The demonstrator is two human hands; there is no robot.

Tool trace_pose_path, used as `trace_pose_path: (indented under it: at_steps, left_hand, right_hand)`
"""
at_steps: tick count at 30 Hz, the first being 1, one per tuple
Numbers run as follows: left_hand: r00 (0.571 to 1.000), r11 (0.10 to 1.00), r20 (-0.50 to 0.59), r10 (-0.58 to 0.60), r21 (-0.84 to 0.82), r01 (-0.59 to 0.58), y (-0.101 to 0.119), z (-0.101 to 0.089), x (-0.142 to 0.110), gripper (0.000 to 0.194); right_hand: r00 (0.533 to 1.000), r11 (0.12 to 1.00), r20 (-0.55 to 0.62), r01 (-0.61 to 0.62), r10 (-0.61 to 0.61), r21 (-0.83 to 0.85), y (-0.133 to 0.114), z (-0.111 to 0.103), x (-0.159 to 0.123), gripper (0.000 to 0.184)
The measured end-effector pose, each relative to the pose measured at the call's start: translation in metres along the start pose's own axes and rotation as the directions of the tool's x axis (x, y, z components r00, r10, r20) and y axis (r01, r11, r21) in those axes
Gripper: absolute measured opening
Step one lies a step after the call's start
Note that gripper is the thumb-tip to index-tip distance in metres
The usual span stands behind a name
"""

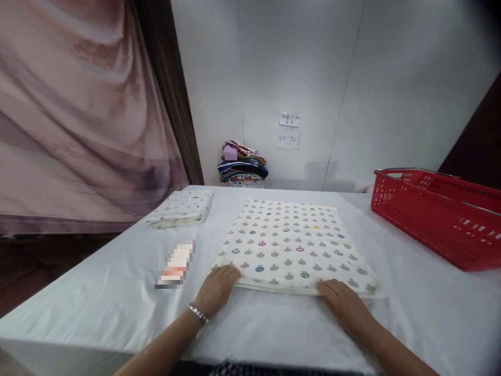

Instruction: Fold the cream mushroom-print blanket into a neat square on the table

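So the tablecloth (pixel 129 271) is white fabric, smooth with a soft satiny sheen and a few wrinkles. The printed cloth (pixel 289 243) is matt and looks soft and fairly smooth, and the folded cloth (pixel 183 206) has the same matt textile look. The basket (pixel 438 214) is red plastic, kinda shiny. The bracelet (pixel 198 313) looks like polished metal. Wall (pixel 297 68) is smooth with a dull sheen, the notes (pixel 288 139) on it are paper, and the curtain (pixel 78 104) is softly draped fabric.
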State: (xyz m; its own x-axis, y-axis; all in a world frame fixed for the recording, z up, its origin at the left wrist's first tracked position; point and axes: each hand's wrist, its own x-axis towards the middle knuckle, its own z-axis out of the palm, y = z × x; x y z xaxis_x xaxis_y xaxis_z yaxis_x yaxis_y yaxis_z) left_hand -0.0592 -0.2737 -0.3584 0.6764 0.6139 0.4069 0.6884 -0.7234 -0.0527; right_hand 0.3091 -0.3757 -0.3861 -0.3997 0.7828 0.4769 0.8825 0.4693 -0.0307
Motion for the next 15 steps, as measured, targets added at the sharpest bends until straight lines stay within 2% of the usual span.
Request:
trace_pose_path:
  at_steps: [4, 8, 11, 15]
  left_hand:
    - [0.999, 0.999, -0.013, -0.051, -0.007, 0.050, -0.017, -0.004, -0.016, 0.037]
    - [0.994, 0.994, -0.040, -0.104, -0.043, 0.102, -0.027, -0.005, -0.027, 0.044]
    - [0.993, 0.991, -0.061, -0.101, -0.090, 0.096, -0.032, -0.009, -0.030, 0.040]
    - [0.993, 0.975, -0.032, -0.113, -0.195, 0.104, -0.038, -0.025, -0.027, 0.031]
  right_hand:
    - [0.999, 1.000, 0.031, -0.023, 0.024, -0.021, 0.012, -0.001, -0.009, 0.037]
    - [0.998, 0.996, 0.033, -0.047, 0.050, -0.073, 0.037, -0.007, -0.031, 0.042]
    - [0.995, 0.990, 0.038, -0.085, 0.090, -0.110, 0.052, -0.013, -0.046, 0.040]
    - [0.996, 0.991, 0.000, -0.087, 0.087, -0.099, 0.053, -0.023, -0.054, 0.036]
